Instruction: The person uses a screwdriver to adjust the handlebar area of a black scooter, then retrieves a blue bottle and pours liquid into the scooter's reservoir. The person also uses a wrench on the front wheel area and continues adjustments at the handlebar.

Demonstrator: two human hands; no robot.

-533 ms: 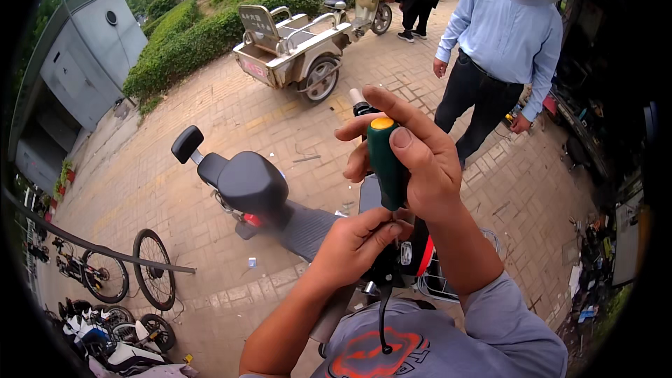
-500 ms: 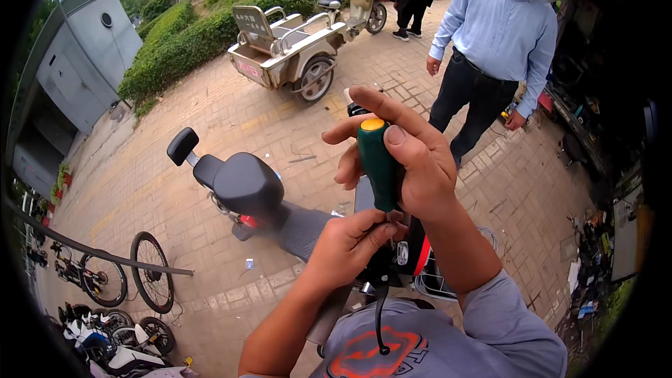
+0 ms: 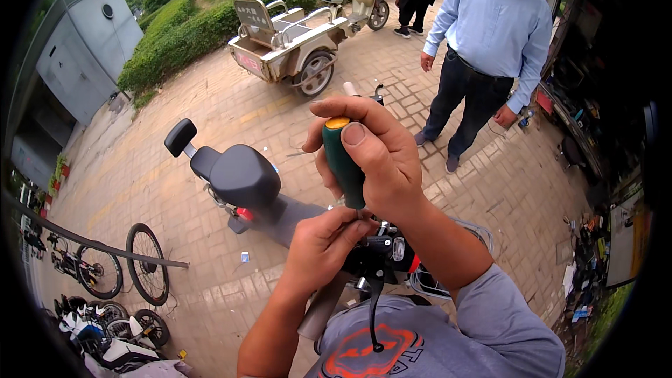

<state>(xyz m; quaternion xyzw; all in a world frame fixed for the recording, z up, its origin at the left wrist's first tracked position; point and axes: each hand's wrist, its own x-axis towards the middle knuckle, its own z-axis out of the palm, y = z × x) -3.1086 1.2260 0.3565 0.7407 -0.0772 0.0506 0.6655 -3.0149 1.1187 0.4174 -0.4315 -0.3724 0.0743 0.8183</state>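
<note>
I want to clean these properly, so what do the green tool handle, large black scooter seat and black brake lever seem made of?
Green tool handle: probably plastic, perhaps rubbery; smooth with a soft sheen.
Large black scooter seat: likely vinyl or similar; smooth, satin and rounded like padding.
Black brake lever: likely dark-coated metal, judging by its slim, curved form; possibly plastic.

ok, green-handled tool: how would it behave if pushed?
The green-handled tool may roll, given its rounded handle. Probably stiff: no bend shows in the right hand. Perhaps handle-heavy: the visible shaft is much thinner.
</note>
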